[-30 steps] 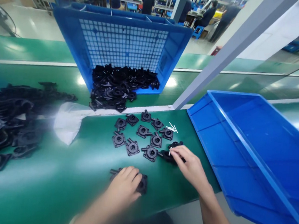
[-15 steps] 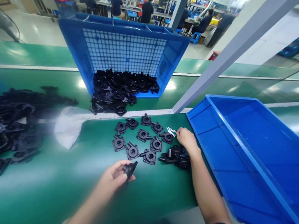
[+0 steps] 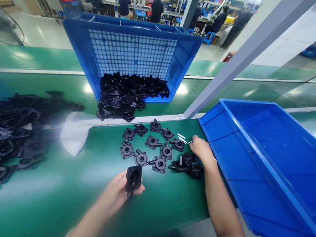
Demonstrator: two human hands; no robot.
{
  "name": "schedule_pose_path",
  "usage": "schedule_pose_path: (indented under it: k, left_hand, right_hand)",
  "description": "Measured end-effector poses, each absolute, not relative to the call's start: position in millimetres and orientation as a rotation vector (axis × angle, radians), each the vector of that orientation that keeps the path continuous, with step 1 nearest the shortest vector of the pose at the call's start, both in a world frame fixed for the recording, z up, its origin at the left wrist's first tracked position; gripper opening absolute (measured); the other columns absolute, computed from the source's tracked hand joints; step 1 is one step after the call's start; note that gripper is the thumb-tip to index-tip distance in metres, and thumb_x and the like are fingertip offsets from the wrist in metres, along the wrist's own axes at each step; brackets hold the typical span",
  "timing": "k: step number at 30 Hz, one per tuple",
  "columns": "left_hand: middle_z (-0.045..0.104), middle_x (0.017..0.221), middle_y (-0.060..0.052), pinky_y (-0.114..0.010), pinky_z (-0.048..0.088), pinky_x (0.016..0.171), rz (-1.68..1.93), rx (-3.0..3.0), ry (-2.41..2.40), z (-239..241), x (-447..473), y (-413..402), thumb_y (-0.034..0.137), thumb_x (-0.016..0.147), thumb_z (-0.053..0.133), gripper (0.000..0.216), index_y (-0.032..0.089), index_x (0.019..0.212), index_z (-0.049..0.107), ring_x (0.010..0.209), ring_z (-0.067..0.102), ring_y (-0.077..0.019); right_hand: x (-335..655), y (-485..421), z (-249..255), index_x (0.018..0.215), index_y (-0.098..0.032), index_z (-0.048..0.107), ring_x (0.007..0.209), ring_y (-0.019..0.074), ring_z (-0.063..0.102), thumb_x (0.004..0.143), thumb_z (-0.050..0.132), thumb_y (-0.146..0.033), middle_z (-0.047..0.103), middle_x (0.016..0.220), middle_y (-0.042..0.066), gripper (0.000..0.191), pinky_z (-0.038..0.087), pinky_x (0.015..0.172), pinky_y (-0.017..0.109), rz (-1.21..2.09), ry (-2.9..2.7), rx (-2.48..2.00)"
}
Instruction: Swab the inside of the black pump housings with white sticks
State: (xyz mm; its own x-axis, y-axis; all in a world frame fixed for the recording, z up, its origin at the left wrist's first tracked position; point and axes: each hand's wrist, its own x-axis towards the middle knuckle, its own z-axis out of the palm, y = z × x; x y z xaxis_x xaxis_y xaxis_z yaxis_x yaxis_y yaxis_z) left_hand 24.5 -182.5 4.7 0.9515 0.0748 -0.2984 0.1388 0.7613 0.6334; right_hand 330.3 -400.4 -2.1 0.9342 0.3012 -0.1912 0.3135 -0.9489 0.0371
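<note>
A black plastic pump part (image 3: pixel 133 177) has been lifted off the green table (image 3: pixel 57 194) and is now held upright, pinched in the left hand (image 3: pixel 121 189) at the lower middle of the frame. The right hand (image 3: pixel 202 151) has been moved up from the black parts near it to the small white pins (image 3: pixel 183 138), with one pin pinched at its fingertips. Flat black parts (image 3: pixel 150 145) are laid in rows between the hands, and a blue tray (image 3: pixel 267 161) is at the right.

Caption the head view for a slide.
Left hand holds a black housing; right hand touches small white pins.
</note>
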Motion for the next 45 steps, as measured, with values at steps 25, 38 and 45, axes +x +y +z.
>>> schedule_pose_path:
  k: [25,38,45]
  left_hand:
    - [0.065,0.096,-0.011,-0.029,0.057,0.075,-0.033,0.685,0.301,3.6,26.2,-181.4,0.045,0.078,0.068,0.041,0.012,0.102,0.067,0.083,0.066,-0.0213]
    - [0.065,0.098,-0.011,-0.029,0.056,0.076,-0.028,0.719,0.248,0.1,23.9,-179.5,0.044,0.080,0.065,0.038,0.015,0.104,0.068,0.084,0.065,-0.0209]
    - [0.064,0.096,-0.010,-0.029,0.056,0.075,-0.007,0.715,0.306,5.0,25.8,-179.0,0.047,0.076,0.070,0.043,0.013,0.102,0.066,0.083,0.065,-0.0202]
  right_hand:
    - [282.0,-401.3,28.5,0.084,-0.022,0.055,0.074,0.0123,0.058,0.086,0.052,-0.019,0.062,0.077,-0.005,0.005,0.038,0.065,0.022,-0.078,0.884,3.537]
    - [309.0,-405.2,7.2,0.075,-0.016,0.062,0.082,0.0293,0.063,0.076,0.053,-0.015,0.066,0.082,0.011,0.010,0.033,0.058,0.029,-0.426,0.560,2.989]
    - [285.2,-403.4,29.8,0.085,-0.020,0.057,0.078,0.0215,0.062,0.083,0.053,-0.023,0.064,0.080,0.002,0.006,0.038,0.063,0.027,-0.022,0.665,3.372]
